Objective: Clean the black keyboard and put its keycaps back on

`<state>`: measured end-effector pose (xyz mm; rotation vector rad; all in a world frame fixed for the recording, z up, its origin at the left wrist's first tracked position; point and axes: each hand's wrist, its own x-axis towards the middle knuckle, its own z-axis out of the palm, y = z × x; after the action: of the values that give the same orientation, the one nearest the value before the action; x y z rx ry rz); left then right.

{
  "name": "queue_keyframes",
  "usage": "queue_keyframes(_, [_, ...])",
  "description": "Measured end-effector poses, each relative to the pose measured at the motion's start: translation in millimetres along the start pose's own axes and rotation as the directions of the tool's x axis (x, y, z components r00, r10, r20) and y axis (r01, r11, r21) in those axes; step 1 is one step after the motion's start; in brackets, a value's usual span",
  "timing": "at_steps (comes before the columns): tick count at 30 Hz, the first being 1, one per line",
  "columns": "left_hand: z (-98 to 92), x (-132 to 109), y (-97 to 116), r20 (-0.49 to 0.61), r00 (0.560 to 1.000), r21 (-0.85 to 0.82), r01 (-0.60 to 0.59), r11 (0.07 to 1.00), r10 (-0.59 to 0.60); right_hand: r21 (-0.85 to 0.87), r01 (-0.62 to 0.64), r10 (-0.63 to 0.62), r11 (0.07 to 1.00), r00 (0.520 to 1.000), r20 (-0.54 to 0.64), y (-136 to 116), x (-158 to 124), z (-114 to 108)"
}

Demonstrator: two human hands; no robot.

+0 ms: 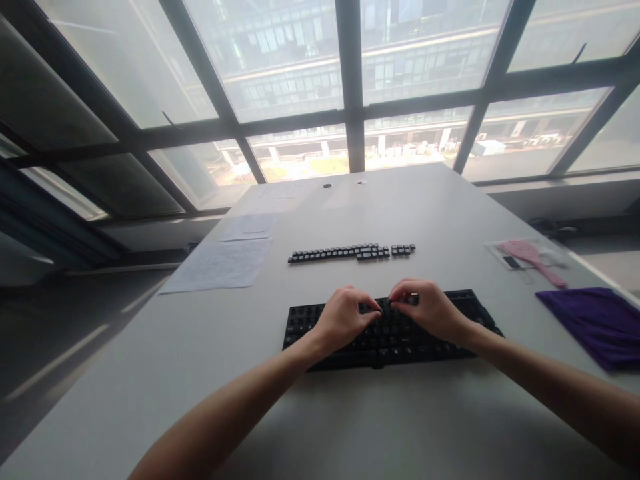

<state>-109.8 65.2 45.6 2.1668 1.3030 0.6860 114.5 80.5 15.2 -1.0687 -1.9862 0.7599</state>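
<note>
A black keyboard (pixel 465 313) lies on the white table (pixel 350 427) in front of me. My left hand (pixel 344 317) and my right hand (pixel 429 308) both rest over its upper middle, fingers curled and pinched together near the top row. What the fingertips grip is too small to make out. Beyond the keyboard, a row of loose dark keycaps (pixel 350 253) is laid out in a line on the table.
Paper sheets (pixel 220 265) lie at the left of the table. A pink tool in a clear bag (pixel 531 259) and a purple cloth (pixel 597 320) lie at the right. Large windows stand behind the table's far edge.
</note>
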Motion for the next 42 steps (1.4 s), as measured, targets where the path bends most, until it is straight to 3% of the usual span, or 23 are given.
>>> queue_keyframes(5, [11.5, -3.8, -0.9, 0.052, 0.999, -0.012, 0.017, 1.000, -0.016, 0.063, -0.017, 0.013, 0.998, 0.998, 0.063, -3.1, -24.2, 5.5])
queue_keyframes(17, [20.2, -9.8, -6.9, 0.023, 0.997, -0.050, -0.067, 0.996, 0.069, 0.066, -0.001, -0.002, 0.998, 0.999, 0.052, 3.2, -24.0, 13.6])
queue_keyframes(28, [16.3, -6.7, -8.8, 0.016, 0.999, -0.151, 0.045, 0.987, -0.043, 0.048, -0.006, 0.004, 0.999, 0.999, 0.041, 1.9, -22.9, 13.4])
queue_keyframes(42, [20.9, -8.5, -7.4, -0.013, 0.999, -0.161, -0.038, 0.986, 0.036, 0.063, -0.013, 0.011, 0.998, 0.999, 0.039, 3.9, -23.7, 14.2])
